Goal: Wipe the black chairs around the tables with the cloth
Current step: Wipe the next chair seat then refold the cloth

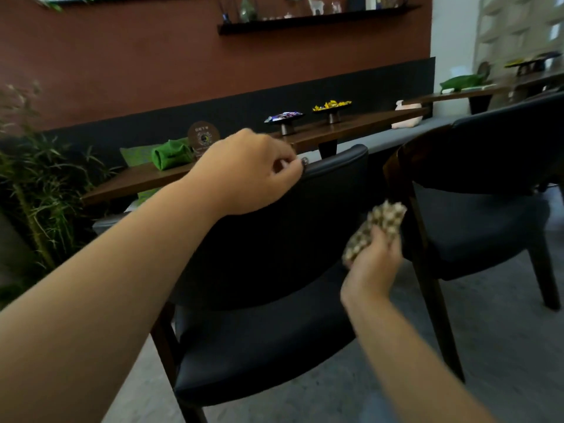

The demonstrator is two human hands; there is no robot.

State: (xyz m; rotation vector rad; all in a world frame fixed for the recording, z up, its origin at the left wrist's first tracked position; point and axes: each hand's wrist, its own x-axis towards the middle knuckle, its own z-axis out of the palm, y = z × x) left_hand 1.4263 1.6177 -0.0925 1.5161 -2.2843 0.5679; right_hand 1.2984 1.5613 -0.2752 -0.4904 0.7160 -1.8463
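The right hand [374,264] grips the bunched cloth [377,232] beside the black chair [274,248], whose backrest top the left hand [247,172] grips.

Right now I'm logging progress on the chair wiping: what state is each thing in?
left hand: gripping the near chair's backrest top
right hand: holding the cloth
cloth: bunched, off the chair
near chair: upright, at the table
second chair: upright, untouched

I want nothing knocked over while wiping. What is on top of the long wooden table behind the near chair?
The table holds two footed dishes of wrapped sweets, a round plaque and a rolled green cloth. The left hand covers part of its edge.
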